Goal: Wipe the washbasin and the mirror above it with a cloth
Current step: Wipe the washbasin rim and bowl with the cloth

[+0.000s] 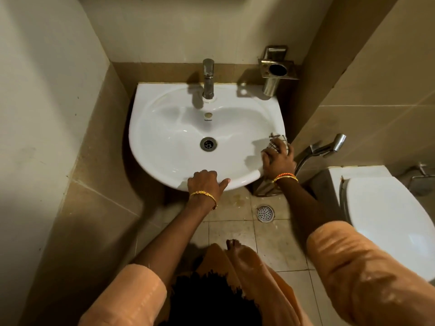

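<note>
A white washbasin hangs on the tiled wall, with a steel tap at its back and a drain in the bowl. My right hand presses a checked cloth against the basin's right rim. My left hand grips the front rim, fingers curled over the edge and thumb stretched out to the right. The mirror is out of view above the frame.
A steel tumbler holder is fixed to the wall behind the basin's right corner. A hand spray hangs on the right wall. A white toilet stands at the right. A floor drain lies below the basin.
</note>
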